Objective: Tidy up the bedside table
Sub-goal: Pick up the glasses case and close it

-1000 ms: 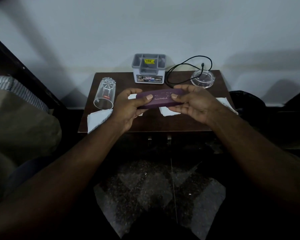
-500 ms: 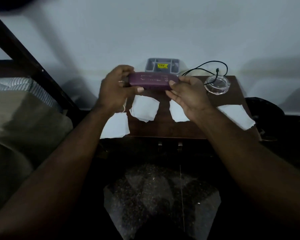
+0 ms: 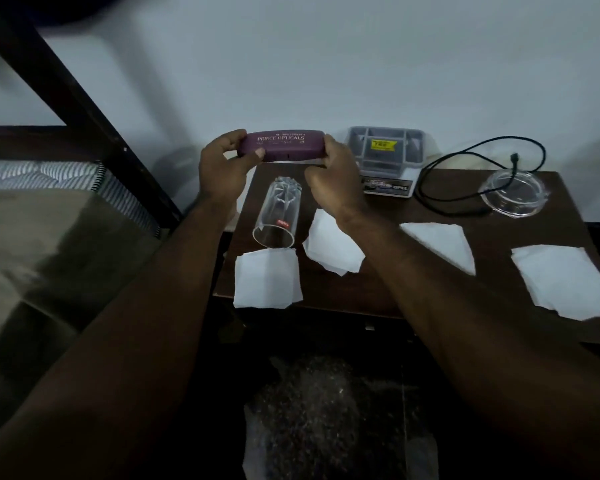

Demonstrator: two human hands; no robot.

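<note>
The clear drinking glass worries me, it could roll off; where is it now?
Head view: the clear drinking glass lies on its side at the brown wooden table's left end, its mouth beside a white paper napkin.

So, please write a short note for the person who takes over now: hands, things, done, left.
Left hand and right hand hold the purple glasses case by its ends, above the table's back left corner.
On the table: glass lying on its side, four white papers, grey organizer, black cable, clear lid.
Done: nothing visibly put away.
Left: case, glass, papers, cable.
</note>
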